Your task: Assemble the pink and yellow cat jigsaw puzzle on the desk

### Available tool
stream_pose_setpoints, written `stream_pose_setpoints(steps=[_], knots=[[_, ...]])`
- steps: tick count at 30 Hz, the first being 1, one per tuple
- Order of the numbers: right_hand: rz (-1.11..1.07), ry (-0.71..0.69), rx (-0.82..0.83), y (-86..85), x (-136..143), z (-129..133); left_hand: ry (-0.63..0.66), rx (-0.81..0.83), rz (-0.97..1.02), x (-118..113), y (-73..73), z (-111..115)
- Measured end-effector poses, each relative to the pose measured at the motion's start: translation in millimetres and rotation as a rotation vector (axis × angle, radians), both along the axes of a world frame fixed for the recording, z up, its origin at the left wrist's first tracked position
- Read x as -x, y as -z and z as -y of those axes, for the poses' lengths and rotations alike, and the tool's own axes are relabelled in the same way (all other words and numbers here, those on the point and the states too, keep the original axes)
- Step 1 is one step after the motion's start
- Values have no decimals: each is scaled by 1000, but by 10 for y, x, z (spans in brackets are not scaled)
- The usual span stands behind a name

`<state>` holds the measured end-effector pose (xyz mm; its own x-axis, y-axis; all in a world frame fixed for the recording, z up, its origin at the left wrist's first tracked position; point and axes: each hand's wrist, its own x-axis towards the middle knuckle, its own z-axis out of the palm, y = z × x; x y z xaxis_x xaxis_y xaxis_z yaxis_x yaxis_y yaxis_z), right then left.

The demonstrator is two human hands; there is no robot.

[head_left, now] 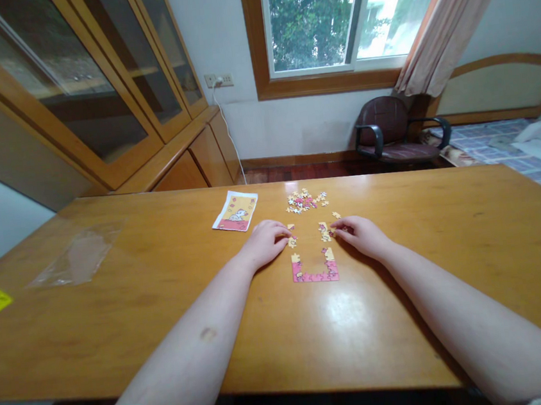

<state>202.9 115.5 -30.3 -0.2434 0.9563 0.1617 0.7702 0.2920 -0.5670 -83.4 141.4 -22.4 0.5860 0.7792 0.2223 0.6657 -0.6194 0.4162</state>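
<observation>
- Frame: the U-shaped frame (316, 277) of joined puzzle pieces lies flat on the table (277, 356), pink base toward the person. This orientation probably keeps the printed picture upright for the viewer.
- Left column: a short column (293, 242) of pieces sits just beyond the frame's left arm, apart from it. Its alignment suggests sorting by side.
- Right cluster: a matching cluster (324, 231) sits beyond the right arm, likely placed by the same logic.
- Left hand: the left hand (269, 241) reaches in from the outer side, fingers bent, tips at the left column. This approach leaves the middle visible. Whether the fingers pinch a piece cannot be told.
- Right hand: the right hand (357, 235) mirrors it, thumb and fingers drawn near each other beside the right cluster. A grip cannot be confirmed.
- Pile: the loose pile (302, 201) lies past the hands, presumably to keep the working area free while staying reachable.
- Sheet: the picture sheet (236, 211) lies face up, left of the pile, apparently as a reference, clear of both forearms.
</observation>
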Motion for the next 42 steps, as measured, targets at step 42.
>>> stream_pose_setpoints(steps=[42], knots=[[-6, -8, -94, 12, -42, -18, -205, -21, 123, 36, 10, -26]])
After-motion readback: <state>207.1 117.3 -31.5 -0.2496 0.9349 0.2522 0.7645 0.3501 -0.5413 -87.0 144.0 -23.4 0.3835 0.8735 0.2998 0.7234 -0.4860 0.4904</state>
